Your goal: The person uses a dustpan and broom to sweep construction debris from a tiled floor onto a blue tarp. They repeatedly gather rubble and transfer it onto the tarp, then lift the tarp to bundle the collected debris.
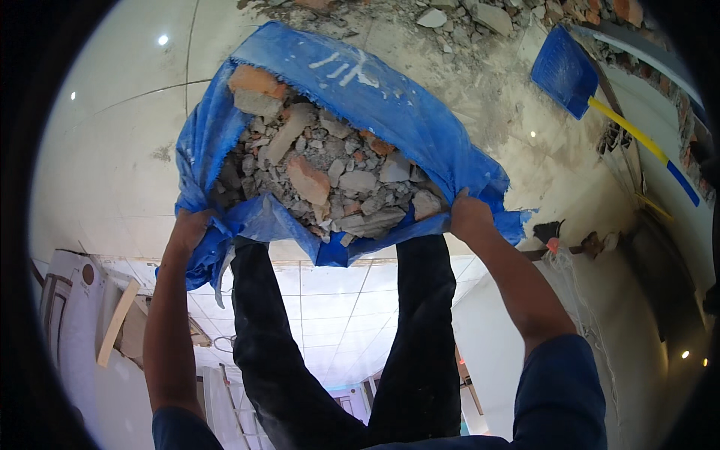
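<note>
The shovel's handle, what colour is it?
Yellow, with a blue stretch further along; the shovel's handle shows best in the head view.

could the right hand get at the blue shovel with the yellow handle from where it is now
Probably not: the right hand grips the blue woven sack's rim, and the blue plastic shovel lies well beyond on the dusty floor.

A sack [390, 112] full of rubble [330, 176] sits on the floor [112, 150] in front of my legs [337, 337]. My left hand [191, 229] grips the sack's near rim on its left, my right hand [469, 217] the near rim on its right. Beyond the sack lies loose debris [465, 19]. A shovel [570, 71] lies to the far right, its handle running toward a wall [652, 67].
</note>
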A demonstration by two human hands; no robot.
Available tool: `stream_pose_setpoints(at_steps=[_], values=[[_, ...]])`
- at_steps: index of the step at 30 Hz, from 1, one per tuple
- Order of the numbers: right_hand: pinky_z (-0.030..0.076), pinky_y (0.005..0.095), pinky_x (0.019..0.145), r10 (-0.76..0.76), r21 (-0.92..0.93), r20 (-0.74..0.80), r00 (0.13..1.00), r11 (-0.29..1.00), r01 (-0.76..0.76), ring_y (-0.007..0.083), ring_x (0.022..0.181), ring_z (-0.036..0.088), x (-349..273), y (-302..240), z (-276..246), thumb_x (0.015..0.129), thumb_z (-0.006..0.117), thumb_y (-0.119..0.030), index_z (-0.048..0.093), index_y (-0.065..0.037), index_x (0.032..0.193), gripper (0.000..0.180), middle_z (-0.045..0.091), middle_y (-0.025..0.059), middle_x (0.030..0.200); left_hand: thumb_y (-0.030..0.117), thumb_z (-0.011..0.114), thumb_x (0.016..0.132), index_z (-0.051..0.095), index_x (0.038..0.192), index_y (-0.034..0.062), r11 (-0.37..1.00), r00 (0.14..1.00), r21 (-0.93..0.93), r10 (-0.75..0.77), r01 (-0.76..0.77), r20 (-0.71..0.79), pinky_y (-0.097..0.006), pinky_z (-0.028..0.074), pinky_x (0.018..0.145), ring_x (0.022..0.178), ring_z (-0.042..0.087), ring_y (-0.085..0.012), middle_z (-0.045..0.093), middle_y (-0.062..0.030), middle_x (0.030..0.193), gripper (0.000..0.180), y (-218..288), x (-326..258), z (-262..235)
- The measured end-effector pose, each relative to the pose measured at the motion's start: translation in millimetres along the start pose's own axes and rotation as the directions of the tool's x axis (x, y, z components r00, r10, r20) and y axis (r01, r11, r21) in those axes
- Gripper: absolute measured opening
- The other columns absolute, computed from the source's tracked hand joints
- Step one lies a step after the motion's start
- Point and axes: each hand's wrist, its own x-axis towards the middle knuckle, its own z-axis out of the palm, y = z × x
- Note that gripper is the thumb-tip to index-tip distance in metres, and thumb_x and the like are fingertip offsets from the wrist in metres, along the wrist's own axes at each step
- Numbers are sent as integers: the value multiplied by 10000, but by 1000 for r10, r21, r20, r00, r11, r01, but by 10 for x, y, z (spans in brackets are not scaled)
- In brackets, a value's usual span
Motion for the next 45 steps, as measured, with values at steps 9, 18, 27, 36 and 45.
stream_pose_setpoints(at_steps=[9,18,27,36,45], values=[[566,471,836,88,127,-89,992,989,-77,423,971,689,-286,-461,37,841,693,-323,710,12,810,337,712,255,980,360,789,763,676,1164,-43,952,994,302,-65,37,84,-436,494,993,1160,624,-421,664,-271,1216,580,636,-289,-131],[526,532,824,41,544,-73,997,839,5,494,923,648,-1240,-815,-266,776,664,-216,666,54,855,282,671,321,927,357,713,809,676,1201,12,979,994,177,-107,100,32,-433,494,998,1163,620,-419,654,-290,1203,524,122,-179,4],[533,499,903,145,228,-112,983,967,-117,438,1032,657,-789,-578,-169,819,713,-314,688,41,1036,417,687,275,1040,445,715,782,670,1167,-69,986,986,59,-160,156,51,-413,496,984,1171,621,-421,662,-323,1163,644,357,-504,18],[519,519,902,-28,324,-304,952,937,131,483,1022,639,-1490,-836,-154,821,675,-254,678,47,930,320,681,293,1028,243,600,818,688,981,-42,937,915,22,344,-347,-209,-473,531,831,904,690,-411,702,-283,975,340,508,-1621,468],[510,552,776,187,582,-270,945,813,6,501,892,644,-1090,-1073,171,791,713,-261,667,45,863,318,667,316,888,192,684,816,664,844,-97,744,963,-616,-252,257,98,-392,511,735,765,644,-242,683,-188,788,291,980,-1541,1012]])
